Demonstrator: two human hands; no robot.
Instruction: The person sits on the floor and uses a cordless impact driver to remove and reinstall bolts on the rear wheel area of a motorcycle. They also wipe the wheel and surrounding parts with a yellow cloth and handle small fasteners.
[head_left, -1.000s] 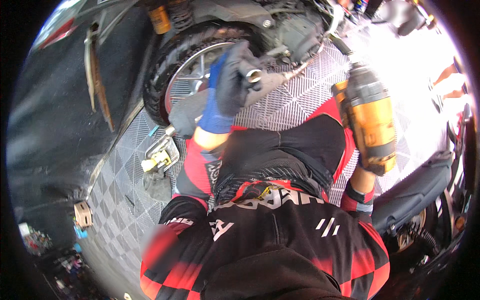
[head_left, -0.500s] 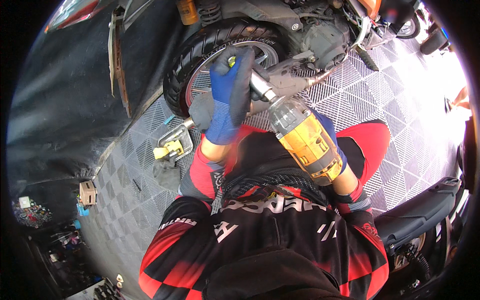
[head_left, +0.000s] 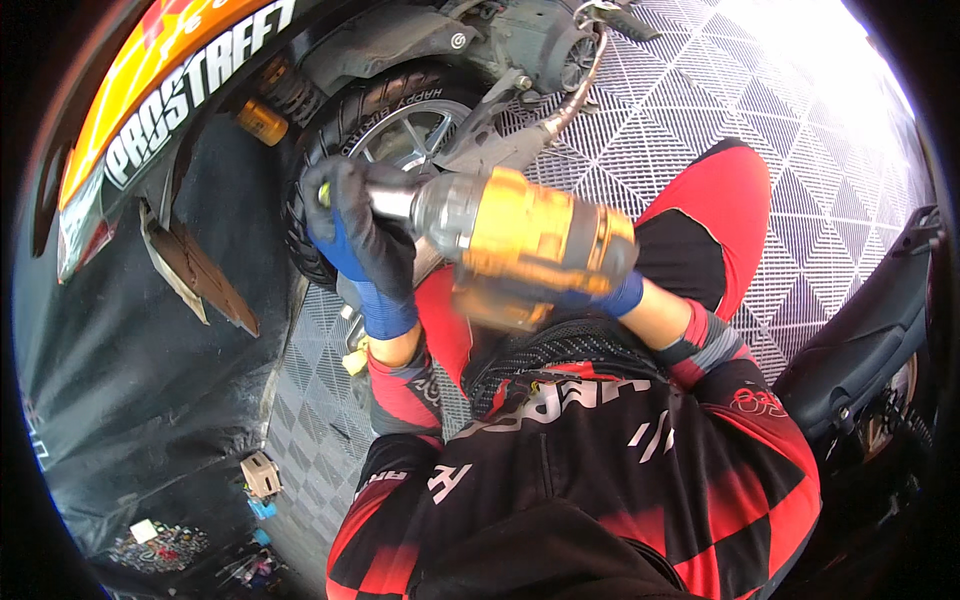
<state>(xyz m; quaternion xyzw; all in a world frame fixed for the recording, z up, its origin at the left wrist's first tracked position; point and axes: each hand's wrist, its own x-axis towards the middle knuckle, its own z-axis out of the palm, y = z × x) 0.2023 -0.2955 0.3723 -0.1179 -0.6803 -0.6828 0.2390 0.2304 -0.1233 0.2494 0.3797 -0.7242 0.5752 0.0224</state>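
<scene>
A yellow and black power wrench (head_left: 530, 240) is held level in front of me, its metal nose pointing left at a scooter's rear wheel (head_left: 395, 135). My left hand (head_left: 355, 235), in a blue and black glove, wraps around the socket end of the tool right by the tyre. My right hand (head_left: 610, 295), also gloved in blue, grips the tool's handle from below and is mostly hidden behind the body of the wrench. The silver exhaust pipe (head_left: 555, 105) runs just beyond the tool.
The scooter's engine case (head_left: 520, 40) and orange bodywork (head_left: 160, 85) fill the top. Grey diamond-pattern floor tiles (head_left: 790, 200) lie to the right. A dark sheet (head_left: 130, 380) covers the left. A small tan box (head_left: 262, 472) and loose parts sit lower left; a dark scooter panel (head_left: 870, 340) stands right.
The wrench came from my right side across to the wheel, and my view has swung closer. My left hand stayed at the wheel and now holds the tool's socket end.
</scene>
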